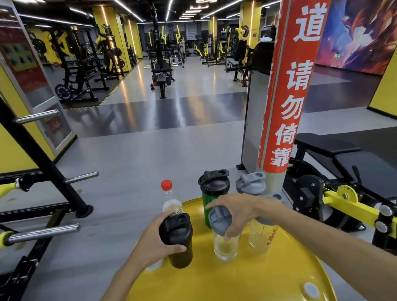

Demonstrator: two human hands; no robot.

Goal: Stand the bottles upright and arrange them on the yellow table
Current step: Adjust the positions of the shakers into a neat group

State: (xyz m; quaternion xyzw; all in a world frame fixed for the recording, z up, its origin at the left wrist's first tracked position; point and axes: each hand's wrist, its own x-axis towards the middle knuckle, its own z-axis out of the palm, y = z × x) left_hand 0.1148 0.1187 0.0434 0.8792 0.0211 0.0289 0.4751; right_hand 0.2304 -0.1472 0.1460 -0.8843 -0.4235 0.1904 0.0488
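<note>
Wrapped around the upper part of a dark shaker bottle (178, 242), the left hand (155, 243) has its fingers curled over the side just below the black lid, thumb toward the camera, and the bottle stands upright on the round yellow table (229, 289) near its left edge. To the right, the right hand (240, 212) reaches in from the side with its fingers spread and bent down over the grey lid of a clear shaker bottle (225, 244); the fingertips touch the lid and the glassy wall beneath it, but whether the hand is truly gripping or only resting on the lid is hard to tell from this angle. That clear bottle is upright, with a little pale liquid at the bottom. Just beside it, further right, stands another clear bottle (262, 234) with orange lettering, partly hidden behind the right wrist. At the far edge of the table three more stand in a row: a clear plastic bottle with a red cap (169, 197) on the left, a green bottle with a black lid (214, 192) in the middle, and a grey-lidded bottle (251, 184) on the right, close to a pillar with a red banner (287, 82). A small grey cap (310, 290) sits in the table's surface at the near right. Beyond the table lie grey floor and gym machines (161, 64).
</note>
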